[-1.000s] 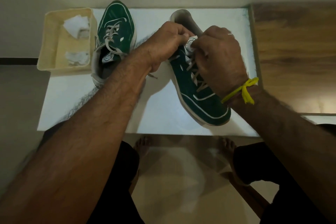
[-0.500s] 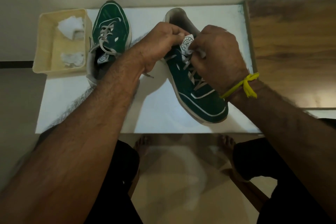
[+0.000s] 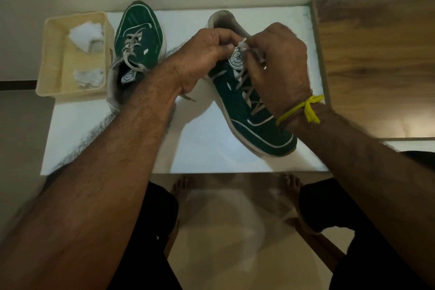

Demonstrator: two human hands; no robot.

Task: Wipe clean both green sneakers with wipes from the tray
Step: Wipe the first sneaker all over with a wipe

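Observation:
Two green sneakers with grey laces lie on a white table [image 3: 200, 148]. The left sneaker [image 3: 138, 37] points its toe away from me, next to the tray. The right sneaker [image 3: 256, 125] points its toe toward me. My left hand [image 3: 204, 54] grips the right sneaker at its tongue and collar. My right hand [image 3: 280, 63] pinches a small white wipe [image 3: 243, 43] against the top of the tongue, just above its round logo [image 3: 236, 59]. Most of the wipe is hidden in my fingers.
A cream plastic tray [image 3: 53, 63] stands at the table's back left and holds a clean white wipe [image 3: 84, 35] and a crumpled greyish one [image 3: 89, 77]. A wooden surface [image 3: 376, 66] adjoins the table on the right. A wall is just behind.
Both hands stay on the right sneaker's tongue. My right hand with the wipe has shifted slightly along the tongue's top edge, and more of the logo shows.

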